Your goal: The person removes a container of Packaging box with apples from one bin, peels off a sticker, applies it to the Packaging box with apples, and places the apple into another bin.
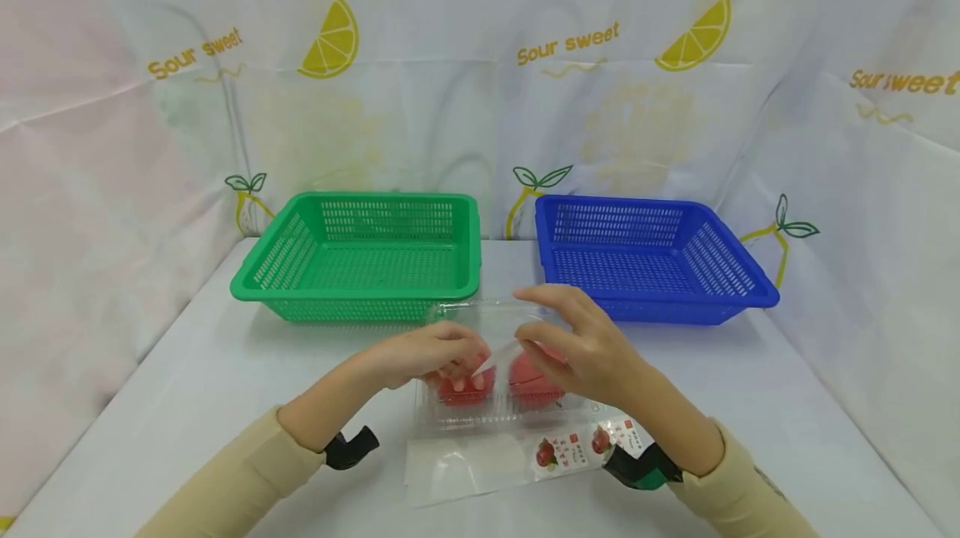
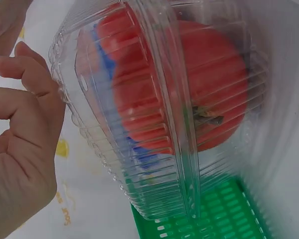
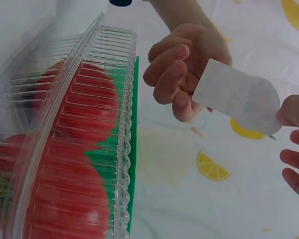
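A small white label [image 3: 229, 92] with one rounded end stretches between the hands. My right hand [image 1: 581, 346] pinches its rounded end, the thumb [image 3: 291, 110] showing on it in the right wrist view. My left hand [image 1: 435, 355] has curled fingers at the label's opposite corner, partly hidden behind it. Both hands are above a clear plastic clamshell box [image 1: 427, 417], its lid down. Inside are red tomatoes [image 2: 209, 74], one with a green stem in the left wrist view. Sheets of printed labels [image 1: 465, 467] lie in front of the box.
A green basket [image 1: 367, 295] stands behind the box on the left, and a blue basket [image 1: 675, 301] on the right. Behind them a lemon-print cloth [image 1: 465, 105] hangs over the white table [image 1: 247, 371]. Black straps [image 1: 351, 448] sit at both wrists.
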`<action>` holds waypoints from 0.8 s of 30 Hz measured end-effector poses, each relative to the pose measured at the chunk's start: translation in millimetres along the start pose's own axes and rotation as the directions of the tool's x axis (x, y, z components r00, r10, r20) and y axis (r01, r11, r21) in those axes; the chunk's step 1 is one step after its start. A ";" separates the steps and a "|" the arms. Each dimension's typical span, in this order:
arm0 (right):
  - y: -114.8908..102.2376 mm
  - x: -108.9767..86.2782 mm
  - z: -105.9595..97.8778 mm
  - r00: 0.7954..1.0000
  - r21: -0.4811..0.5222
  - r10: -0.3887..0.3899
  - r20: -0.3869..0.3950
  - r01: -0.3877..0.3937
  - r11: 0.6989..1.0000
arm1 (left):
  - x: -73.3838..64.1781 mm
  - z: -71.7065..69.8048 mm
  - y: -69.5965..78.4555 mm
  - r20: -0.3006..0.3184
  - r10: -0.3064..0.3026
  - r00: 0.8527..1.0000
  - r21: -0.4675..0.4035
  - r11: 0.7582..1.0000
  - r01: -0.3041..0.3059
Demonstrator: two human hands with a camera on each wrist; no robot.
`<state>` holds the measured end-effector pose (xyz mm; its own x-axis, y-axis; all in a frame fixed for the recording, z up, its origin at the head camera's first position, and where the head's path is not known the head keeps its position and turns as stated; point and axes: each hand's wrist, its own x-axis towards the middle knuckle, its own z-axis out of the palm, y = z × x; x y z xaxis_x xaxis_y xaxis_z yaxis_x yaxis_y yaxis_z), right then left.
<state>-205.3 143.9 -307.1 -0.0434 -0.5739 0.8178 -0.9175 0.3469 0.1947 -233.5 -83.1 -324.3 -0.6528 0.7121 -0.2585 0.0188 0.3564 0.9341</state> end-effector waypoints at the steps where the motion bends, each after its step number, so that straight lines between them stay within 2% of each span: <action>1: 0.6 0.8 0.8 1.000 0.001 -0.009 -0.006 0.009 1.000 | 1.3 0.3 1.1 0.004 -0.022 1.000 -0.013 1.000 0.022; 4: 2.5 1.2 2.0 1.000 0.002 -0.014 -0.016 0.014 1.000 | 2.9 -0.6 3.6 -0.002 -0.033 0.999 -0.003 0.999 0.033; 9: 7.0 -3.3 2.1 1.000 0.000 -0.007 0.006 0.007 1.000 | 3.8 -5.3 3.2 -0.044 0.022 0.999 0.034 0.999 -0.020; 15: 15.1 -14.1 5.6 0.995 -0.016 0.018 0.094 -0.016 1.000 | 6.1 -7.9 1.1 -0.137 0.064 0.988 0.100 0.994 -0.051; 19: 20.9 -22.2 7.7 0.983 -0.052 0.069 0.171 -0.061 0.997 | 10.8 -10.4 0.4 -0.189 0.054 0.981 0.122 0.992 -0.031; 24: 28.4 -29.7 10.6 0.968 -0.082 0.100 0.230 -0.083 0.993 | 18.4 -12.7 -0.9 -0.237 0.057 0.970 0.170 0.985 -0.016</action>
<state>-234.3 162.9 -331.5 -0.2243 -0.6914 0.6868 -0.8750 0.4531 0.1703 -255.2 -78.0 -326.8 -0.8114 0.5677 -0.1391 0.1583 0.4424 0.8827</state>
